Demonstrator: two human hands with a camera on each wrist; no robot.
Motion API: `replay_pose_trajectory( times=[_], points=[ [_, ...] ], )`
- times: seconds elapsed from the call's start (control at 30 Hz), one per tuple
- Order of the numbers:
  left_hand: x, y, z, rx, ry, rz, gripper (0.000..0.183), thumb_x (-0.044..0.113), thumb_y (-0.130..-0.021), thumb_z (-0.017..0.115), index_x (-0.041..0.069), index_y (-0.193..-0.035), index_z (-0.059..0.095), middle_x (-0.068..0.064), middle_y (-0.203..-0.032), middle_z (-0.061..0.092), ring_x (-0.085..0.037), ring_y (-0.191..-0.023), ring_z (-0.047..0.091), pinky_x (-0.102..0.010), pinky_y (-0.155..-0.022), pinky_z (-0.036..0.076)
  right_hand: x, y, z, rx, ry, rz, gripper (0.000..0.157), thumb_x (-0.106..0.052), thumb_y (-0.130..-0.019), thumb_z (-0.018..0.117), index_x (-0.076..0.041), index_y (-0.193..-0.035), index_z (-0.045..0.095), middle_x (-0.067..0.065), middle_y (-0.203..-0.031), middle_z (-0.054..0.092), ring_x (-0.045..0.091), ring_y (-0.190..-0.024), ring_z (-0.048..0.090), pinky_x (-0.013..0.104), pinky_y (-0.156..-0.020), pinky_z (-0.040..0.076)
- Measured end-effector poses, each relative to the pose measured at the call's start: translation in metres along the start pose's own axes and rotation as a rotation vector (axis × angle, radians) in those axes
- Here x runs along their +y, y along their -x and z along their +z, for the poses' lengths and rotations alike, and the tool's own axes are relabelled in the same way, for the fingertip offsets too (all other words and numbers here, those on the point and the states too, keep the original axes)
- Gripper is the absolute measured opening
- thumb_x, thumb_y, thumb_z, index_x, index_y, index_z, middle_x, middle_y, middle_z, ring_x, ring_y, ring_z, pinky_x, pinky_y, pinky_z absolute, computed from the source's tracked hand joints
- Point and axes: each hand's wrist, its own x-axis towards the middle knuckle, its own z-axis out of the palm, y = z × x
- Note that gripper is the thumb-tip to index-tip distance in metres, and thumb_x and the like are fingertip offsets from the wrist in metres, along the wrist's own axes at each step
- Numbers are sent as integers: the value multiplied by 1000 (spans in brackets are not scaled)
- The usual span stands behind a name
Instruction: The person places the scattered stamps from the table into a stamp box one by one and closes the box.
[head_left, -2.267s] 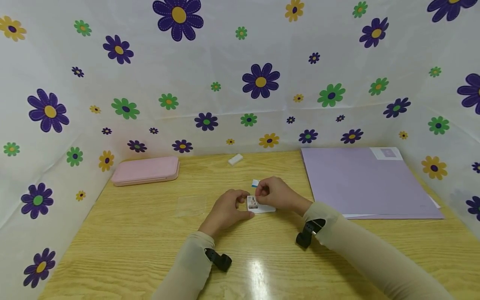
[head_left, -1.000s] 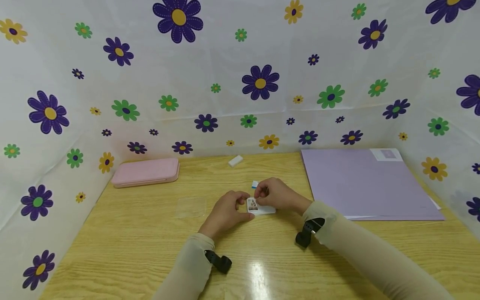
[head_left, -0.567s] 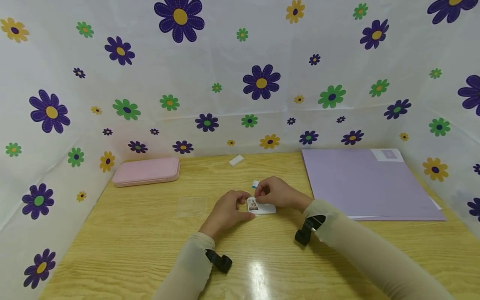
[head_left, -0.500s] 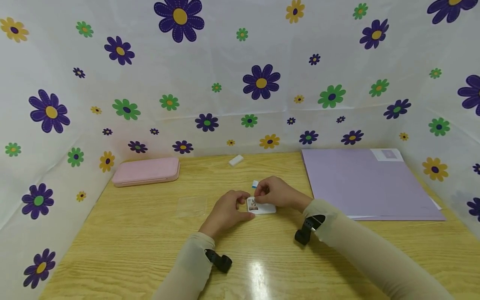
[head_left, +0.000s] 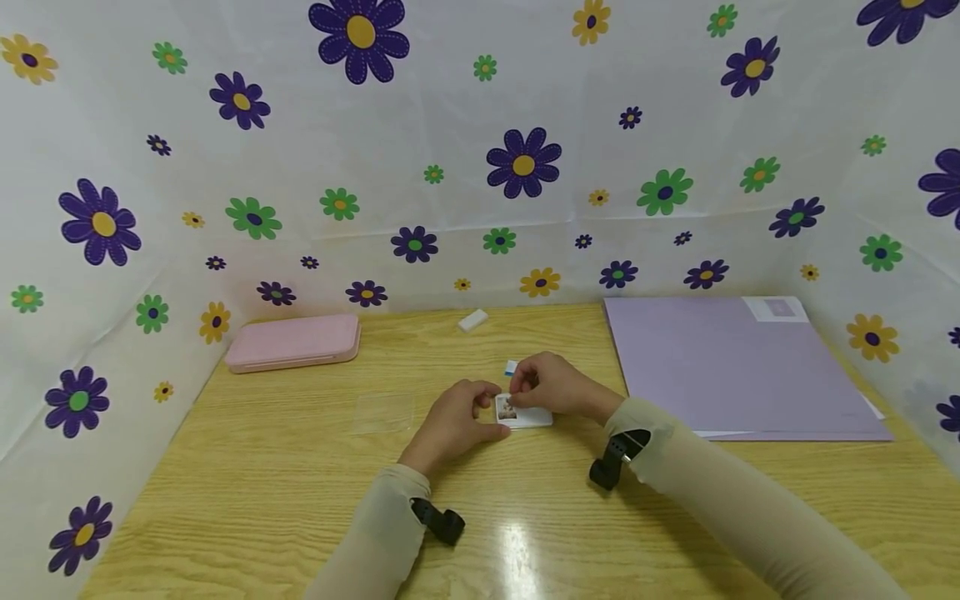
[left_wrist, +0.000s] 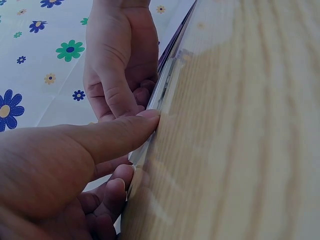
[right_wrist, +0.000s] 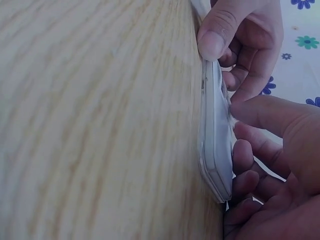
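Observation:
A flat white slab (head_left: pixel 534 417) with rounded corners lies on the table; its kind is unclear. A small printed picture (head_left: pixel 506 410) covers its left end. My left hand (head_left: pixel 453 423) grips that end, thumb at the near edge and fingers at the far edge. Above the slab, my right hand (head_left: pixel 557 387) has thumb and forefinger brought together at the picture's upper right edge, seemingly pinching it; the fingertips partly hide the contact. In the right wrist view the slab (right_wrist: pixel 216 125) shows clear layered edges. A small white-and-blue piece (head_left: pixel 511 367) lies just beyond the right fingers.
A thin clear sheet (head_left: pixel 384 414) lies left of the left hand. At the back are a pink case (head_left: pixel 292 343) and a white eraser-like block (head_left: pixel 472 320). Large purple folders or boards (head_left: pixel 727 367) cover the right side. Flowered cloth (head_left: pixel 450 108) encloses the wooden table (head_left: pixel 285 492).

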Motion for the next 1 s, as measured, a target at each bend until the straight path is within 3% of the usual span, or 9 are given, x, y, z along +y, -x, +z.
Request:
replay_pose_trajectory(
  times=[0.63,1.0],
  points=[
    [2,1,-1,-1,15,-8,50,26,-82,83,10,-125,64,-2,-96,52,-17,-80,46,-32,-68,39,-6,2,-13,25,-63,50,4,-7,-90,72,-4,-91,70,5,-82,62,18,-75,53,30,-67,44],
    [2,1,-1,5,20,-11,49,25,-82,83,10,-124,64,-1,-96,52,-16,-80,46,-31,-68,38,0,-4,-20,101,7,58,5,-11,-89,74,-7,-92,71,3,-86,66,18,-80,59,31,-72,49]
  ],
)
